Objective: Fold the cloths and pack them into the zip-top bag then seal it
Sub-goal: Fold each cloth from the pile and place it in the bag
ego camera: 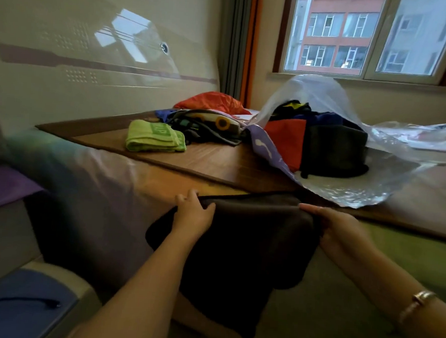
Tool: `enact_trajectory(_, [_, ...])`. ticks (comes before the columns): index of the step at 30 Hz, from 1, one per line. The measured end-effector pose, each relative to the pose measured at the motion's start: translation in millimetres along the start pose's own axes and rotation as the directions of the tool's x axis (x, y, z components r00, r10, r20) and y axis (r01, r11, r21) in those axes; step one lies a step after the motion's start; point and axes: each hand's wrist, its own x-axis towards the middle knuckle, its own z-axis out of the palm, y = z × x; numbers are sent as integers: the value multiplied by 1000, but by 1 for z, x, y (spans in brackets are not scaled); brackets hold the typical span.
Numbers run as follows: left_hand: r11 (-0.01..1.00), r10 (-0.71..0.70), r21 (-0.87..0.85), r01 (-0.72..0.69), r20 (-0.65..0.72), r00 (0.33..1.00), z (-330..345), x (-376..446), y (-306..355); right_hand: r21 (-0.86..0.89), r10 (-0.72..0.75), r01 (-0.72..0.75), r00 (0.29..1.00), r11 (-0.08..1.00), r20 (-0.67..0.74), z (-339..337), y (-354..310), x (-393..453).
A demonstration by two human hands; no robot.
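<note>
A bed fills most of the view, and a brown woven mat (217,160) lies flat across its top, its dark border running along the near edge. Beyond the mat's near side the bedding shows pale lilac at the left and green (408,240) at the right. Both hands hold one dark cloth (238,248) at the near edge of the mat: the left hand (191,215) pinches its upper left corner with the fingers curled over the folded edge, and the right hand (341,228) grips the upper right corner in the same closed way, a bracelet (421,298) on that wrist. The cloth hangs down from the two hands over the side of the bed. Farther back on the mat, a folded green towel (154,139) rests left of centre, with a loose heap of mixed cloths (206,126) just behind and to its right, and an orange cloth (213,101) beyond that near the headboard. To the right stands the clear zip-top bag (346,181), its mouth open toward the camera and its top puffed up, holding a stack of folded cloths (322,146) in red, dark grey and blue. A glossy cream headboard (93,56) rises at the left, a grey and orange curtain (240,39) hangs in the corner, and a window (368,36) behind looks out on a red-brick building.
</note>
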Motion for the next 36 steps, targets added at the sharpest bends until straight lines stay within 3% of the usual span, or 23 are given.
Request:
enact_trajectory(4, [995, -50, -91, 42, -85, 995, 16, -4, 6, -280, -116, 117, 993, 953, 20, -7, 20, 14])
enact_trajectory(7, [970, -164, -206, 130, -159, 974, 18, 1, 9, -424, -148, 149, 988, 893, 37, -1, 22, 22])
enact_trajectory(11, [948, -252, -245, 201, -196, 948, 21, 8, 6, -417, -127, 120, 992, 901, 11, 5, 24, 31])
enact_trajectory(14, [913, -278, -355, 201, -180, 944, 19, 12, 7, -335, -83, 77, 997, 939, -4, 7, 20, 37])
enact_trajectory(16, [885, -289, -418, 204, -151, 945, 17, 9, 13, -370, -72, 78, 997, 926, 29, 8, 17, 35])
enact_trajectory(18, [872, -220, -471, 137, -126, 967, 13, 0, 26, -413, -54, 84, 995, 907, 84, 8, 15, 29])
enact_trajectory(21, [877, 16, -479, -37, -48, 999, 7, -26, 54, -366, -53, 98, 990, 925, 130, 5, 7, 13])
enact_trajectory(25, [792, 323, -593, -144, 208, 923, 10, -57, 80, -105, -111, 123, 987, 987, 114, -3, -9, -9])
enact_trajectory(27, [726, 395, -676, -125, 262, 881, 16, -68, 89, 15, -79, 78, 990, 997, 118, -10, -17, -21])
enact_trajectory(31, [504, 507, -862, 45, 338, 793, 23, -83, 108, 24, -10, 10, 999, 1000, 34, -25, -23, -28])
enact_trajectory(36, [373, 571, -924, 86, 302, 764, 26, -87, 114, 62, -55, 53, 998, 997, 33, -34, -30, -29])
